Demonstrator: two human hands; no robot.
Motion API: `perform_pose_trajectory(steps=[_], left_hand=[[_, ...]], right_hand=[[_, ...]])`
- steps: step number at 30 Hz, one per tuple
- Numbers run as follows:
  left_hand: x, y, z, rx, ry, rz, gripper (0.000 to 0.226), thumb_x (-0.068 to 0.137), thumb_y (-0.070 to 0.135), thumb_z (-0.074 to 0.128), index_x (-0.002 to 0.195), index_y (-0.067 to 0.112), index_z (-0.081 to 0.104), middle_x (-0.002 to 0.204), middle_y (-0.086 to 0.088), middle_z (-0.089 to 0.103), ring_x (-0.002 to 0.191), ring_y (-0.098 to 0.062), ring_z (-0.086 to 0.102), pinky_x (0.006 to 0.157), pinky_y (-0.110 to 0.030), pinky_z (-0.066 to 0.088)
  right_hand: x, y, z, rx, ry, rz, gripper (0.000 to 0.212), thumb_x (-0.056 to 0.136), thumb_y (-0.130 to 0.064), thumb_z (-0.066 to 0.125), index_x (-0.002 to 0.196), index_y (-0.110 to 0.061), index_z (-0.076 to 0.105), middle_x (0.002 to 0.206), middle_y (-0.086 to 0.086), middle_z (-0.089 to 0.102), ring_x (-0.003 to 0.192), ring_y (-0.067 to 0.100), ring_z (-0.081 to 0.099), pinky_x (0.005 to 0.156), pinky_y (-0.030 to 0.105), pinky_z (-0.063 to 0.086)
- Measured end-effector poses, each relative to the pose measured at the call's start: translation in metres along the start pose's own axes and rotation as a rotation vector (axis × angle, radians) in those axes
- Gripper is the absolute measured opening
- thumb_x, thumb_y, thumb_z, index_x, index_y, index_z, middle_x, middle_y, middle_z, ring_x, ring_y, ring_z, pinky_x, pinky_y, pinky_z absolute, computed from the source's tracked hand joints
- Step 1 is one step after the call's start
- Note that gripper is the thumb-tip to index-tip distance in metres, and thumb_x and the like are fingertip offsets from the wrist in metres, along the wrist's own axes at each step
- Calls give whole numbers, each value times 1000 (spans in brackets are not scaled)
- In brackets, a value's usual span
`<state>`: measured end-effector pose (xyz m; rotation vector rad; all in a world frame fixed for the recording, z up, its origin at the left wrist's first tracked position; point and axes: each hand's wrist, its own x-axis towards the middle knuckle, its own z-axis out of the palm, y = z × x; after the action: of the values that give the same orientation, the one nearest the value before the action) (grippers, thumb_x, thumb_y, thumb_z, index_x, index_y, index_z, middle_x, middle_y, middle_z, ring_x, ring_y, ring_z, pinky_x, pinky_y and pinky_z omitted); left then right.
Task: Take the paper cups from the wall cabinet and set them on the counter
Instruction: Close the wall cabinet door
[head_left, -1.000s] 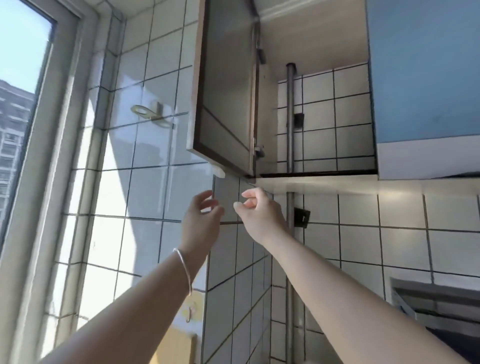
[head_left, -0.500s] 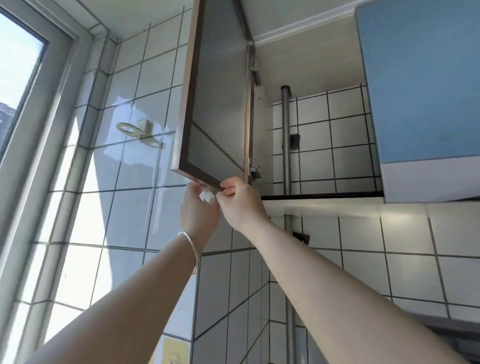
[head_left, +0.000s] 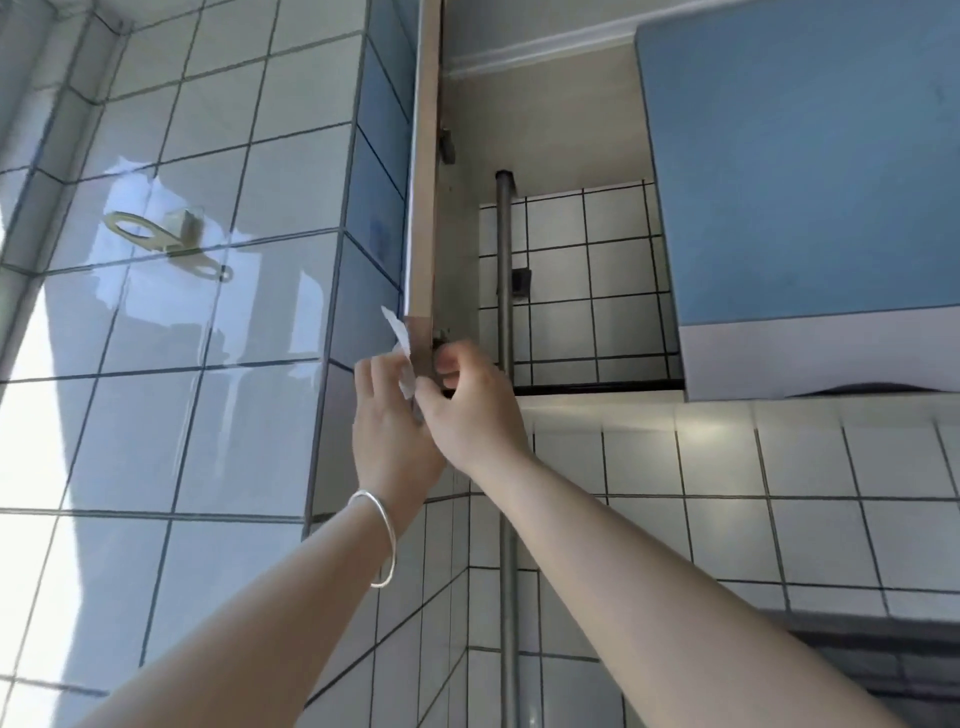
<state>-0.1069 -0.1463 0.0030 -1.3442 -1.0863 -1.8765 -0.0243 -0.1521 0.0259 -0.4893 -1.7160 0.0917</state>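
Note:
The wall cabinet (head_left: 571, 130) stands open, and its left door (head_left: 423, 208) is swung out so I see it edge-on. No paper cups show inside; only tiled back wall and a vertical metal pipe (head_left: 503, 260) are visible from below. My right hand (head_left: 467, 405) curls its fingers around the door's lower corner. My left hand (head_left: 395, 421), with a silver bangle on the wrist, is pressed against it from the left. A white strip (head_left: 397, 332) sticks up from that corner between the two hands, and my left fingers pinch it.
A closed blue cabinet door (head_left: 805, 182) hangs to the right of the opening. A cream wall hook (head_left: 156, 239) juts from the sunlit tiles on the left. A dark hood edge (head_left: 883, 654) shows at lower right. The counter is out of view.
Both hands rose from below the cabinet to the door's lower corner and closed there. The door swung further open, from angled to edge-on. The view tilted upward.

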Motion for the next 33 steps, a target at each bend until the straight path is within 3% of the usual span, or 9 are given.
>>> perform_pose_trajectory(steps=[3,7,13,17,21,24,28,33], left_hand=[[-5,-1,28,114,-35,106,39,78,15,62,113,10,46,111,-7,46,85,-19,45,68,-28,38],[-16,9,65,115,-33,198,45,71,21,67,110,15,44,113,-9,51,99,-17,43,77,-30,33],[-29,28,116,154,-154,277,43,72,23,57,113,27,45,117,-2,51,104,-24,54,78,-29,30],[-37,31,154,264,-205,327,56,68,26,56,123,29,44,114,-4,54,106,-24,54,80,-36,42],[-44,25,182,311,-194,330,77,54,17,69,127,27,44,114,-8,55,108,-20,41,68,-35,45],[-45,19,194,346,-204,352,81,52,15,69,129,24,47,115,-9,56,113,-21,39,68,-36,46],[-45,13,206,404,-217,395,82,51,14,65,131,19,50,114,-9,57,113,-21,36,68,-35,47],[-44,6,221,439,-248,386,79,53,16,62,130,10,47,112,-5,55,113,-19,38,69,-33,47]], right_hand=[[-3,14,-13,-89,111,-40,30,87,-34,55,111,-17,55,110,0,64,100,21,60,82,33,50],[-3,41,-37,-224,141,11,42,87,-32,53,124,-13,49,117,5,63,107,25,58,86,34,49],[-9,88,-78,-335,113,203,28,88,-28,50,113,-19,58,115,-1,63,108,21,57,86,30,45],[-12,120,-100,-507,193,47,22,85,-19,50,102,-14,62,107,1,63,104,21,56,81,29,44],[-4,153,-117,-787,406,-193,40,70,-20,46,104,-13,66,112,6,64,103,28,58,81,33,50],[5,179,-125,-941,331,-170,52,66,-17,62,117,-11,62,131,8,58,122,28,53,97,35,46],[11,204,-124,-997,281,-157,63,62,-15,70,124,-7,58,137,10,55,128,28,51,106,31,28],[17,223,-120,-1008,242,-124,70,59,-17,74,126,-7,58,138,9,54,129,26,51,98,37,46]])
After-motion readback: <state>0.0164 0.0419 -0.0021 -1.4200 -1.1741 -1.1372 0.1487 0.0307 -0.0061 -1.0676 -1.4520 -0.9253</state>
